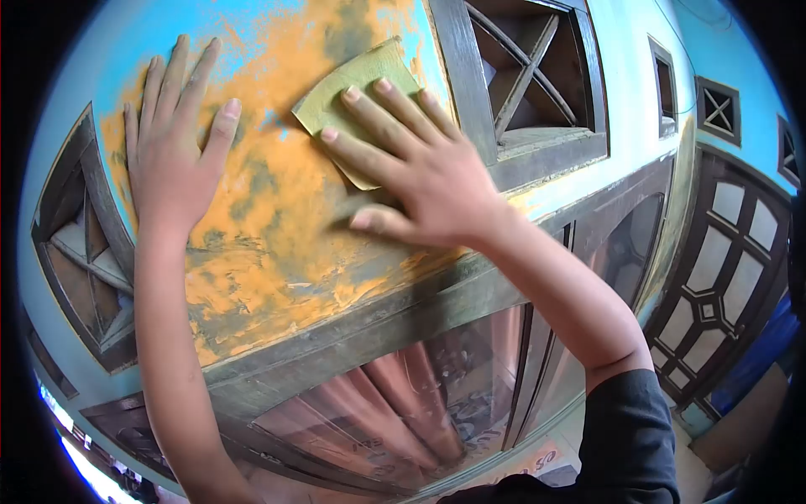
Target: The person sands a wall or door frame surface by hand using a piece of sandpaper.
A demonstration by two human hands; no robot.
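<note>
Against a wall patch (pixel 252 193) of orange, grey and blue paint, my right hand (pixel 420 168) presses a yellowish-green sheet (pixel 374 63), which looks like sandpaper. Its fingers are spread over the sheet, and the thumb rests off the sheet's lower edge. The sheet's upper corner sticks out beyond the fingertips. My left hand (pixel 176 160) lies flat on the wall at the left of the patch, fingers apart and pointing up, holding nothing.
Wooden vent frames with crossed bars stand at the upper right (pixel 533 84) and far left (pixel 84 244). Below the patch runs a wooden beam (pixel 361 323) over a glass window (pixel 403 403) with reddish curtains. A panelled door (pixel 714 269) is at the right.
</note>
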